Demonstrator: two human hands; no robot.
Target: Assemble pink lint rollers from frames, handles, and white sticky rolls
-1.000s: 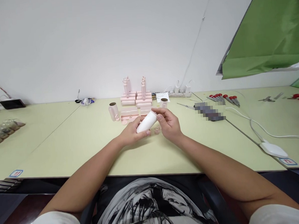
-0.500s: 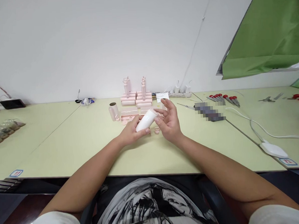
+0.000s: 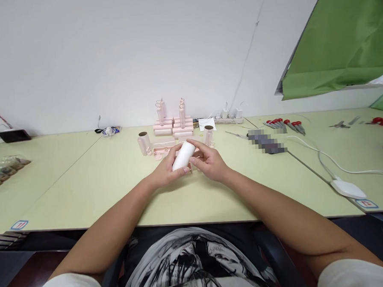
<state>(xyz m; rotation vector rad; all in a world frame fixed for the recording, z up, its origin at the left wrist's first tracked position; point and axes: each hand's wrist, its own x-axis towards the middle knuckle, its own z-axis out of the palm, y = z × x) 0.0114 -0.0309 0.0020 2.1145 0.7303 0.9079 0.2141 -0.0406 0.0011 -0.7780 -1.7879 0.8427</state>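
Tilted white cylinder [image 3: 183, 156] — left fingers [image 3: 179, 173] around it, right fingers [image 3: 202, 147] alongside, pink cases [image 3: 183, 129] behind

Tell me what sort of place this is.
Probably a workshop or assembly room: numbered labels mark the table, red-and-grey tools lie to the right, and pink cases are piled near the wall.

The cylinder [image 3: 183, 156] is white, the stacked cases [image 3: 183, 129] are baby pink, the tabletop [image 3: 110, 177] is pale yellowy green, the hanging sheet [image 3: 337, 43] is proper green, the tools [image 3: 287, 122] mix red and grey, and the shirt [image 3: 194, 267] has sketchy black line art on white.
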